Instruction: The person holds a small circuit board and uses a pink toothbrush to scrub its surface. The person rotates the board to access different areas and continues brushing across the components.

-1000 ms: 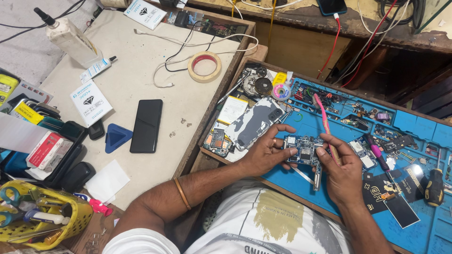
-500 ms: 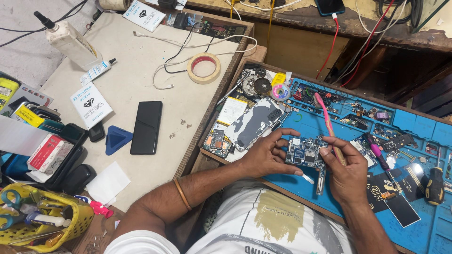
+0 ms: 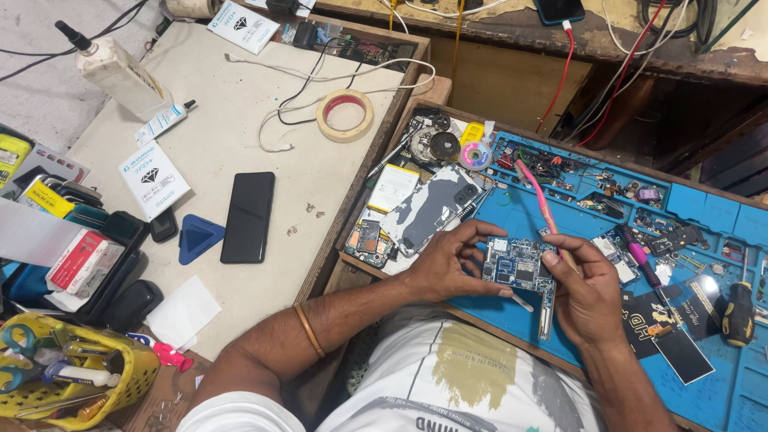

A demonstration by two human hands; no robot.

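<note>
You are looking down at a cluttered repair bench point(image 3: 264, 104). Your left hand point(image 3: 448, 268) is closed on the left edge of a small blue phone circuit board point(image 3: 518, 268), holding it just above the blue work mat point(image 3: 704, 208). Your right hand point(image 3: 588, 292) grips the board's right edge and also holds a pink-handled brush point(image 3: 540, 204), whose handle points toward 11 o'clock. At 10 o'clock from the board, close by, lies an opened phone body point(image 3: 432, 208) with a loose battery point(image 3: 392, 188) beside it, so the teardown looks done; the board is out and being worked on, and reassembly appears to remain. Farther off at 9 o'clock, an intact black phone point(image 3: 248, 216) lies face down beside a blue triangular pry pick point(image 3: 196, 238). A roll of tape point(image 3: 345, 115) sits at 11 o'clock.
</note>
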